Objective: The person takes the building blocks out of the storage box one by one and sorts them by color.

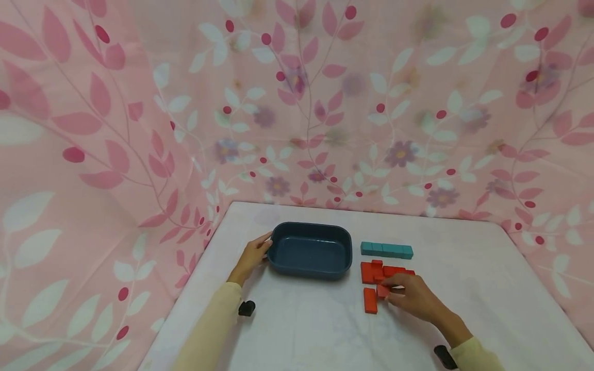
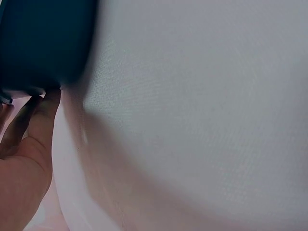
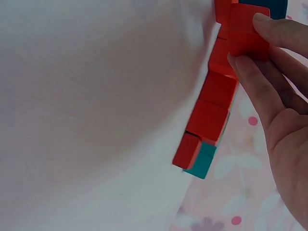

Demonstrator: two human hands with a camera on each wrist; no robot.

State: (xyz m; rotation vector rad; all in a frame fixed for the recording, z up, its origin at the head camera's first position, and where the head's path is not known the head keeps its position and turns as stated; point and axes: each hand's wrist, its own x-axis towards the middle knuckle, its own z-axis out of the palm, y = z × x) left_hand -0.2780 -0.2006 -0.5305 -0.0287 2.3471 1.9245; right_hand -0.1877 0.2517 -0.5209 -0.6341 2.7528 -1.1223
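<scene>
A dark blue rectangular dish [image 1: 310, 252] rests on the white-covered table, its corner also showing in the left wrist view [image 2: 45, 43]. My left hand [image 1: 252, 257] holds the dish's left end, fingers against its side. Over to the right, my right hand [image 1: 413, 299] pinches a red block [image 3: 249, 33] between thumb and fingers, above other red blocks [image 1: 367, 272]. One red rectangular piece [image 1: 370, 300] lies separately, just left of the pinched block. The right hand partly hides the red group in the head view.
Behind the red blocks lies a straight row of teal blocks [image 1: 386, 250]. The white tablecloth [image 1: 306, 324] covers the table, and pink floral fabric [image 1: 315, 103] hangs behind and at the left. Black wrist devices [image 1: 247, 308] show by both sleeves.
</scene>
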